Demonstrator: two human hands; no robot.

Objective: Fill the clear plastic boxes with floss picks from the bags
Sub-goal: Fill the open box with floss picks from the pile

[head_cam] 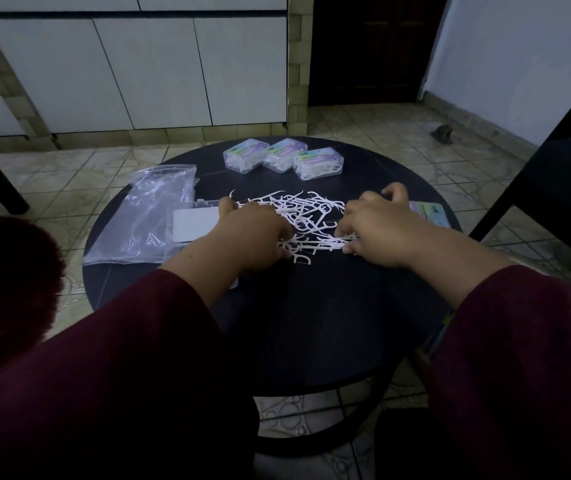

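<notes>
1. Three clear plastic boxes [283, 159] stand in a row at the tabletop's [311, 323] far edge, each holding floss picks; a clear bag [145, 216] lies at the left with an open box [194, 225] on it.
2. Loose floss picks [306, 216] lie mid-tabletop; the left hand [252, 237] and right hand [379, 230] curl their fingers onto the pile, pinching picks; a dark chair [554, 174] stands right.

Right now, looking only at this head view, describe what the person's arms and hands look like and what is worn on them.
Both arms wear loose, long, dark maroon sleeves ending short of the wrists. The left hand and right hand are bare: no gloves, rings, watch or bracelet show. No markings appear on the sleeves.
</notes>
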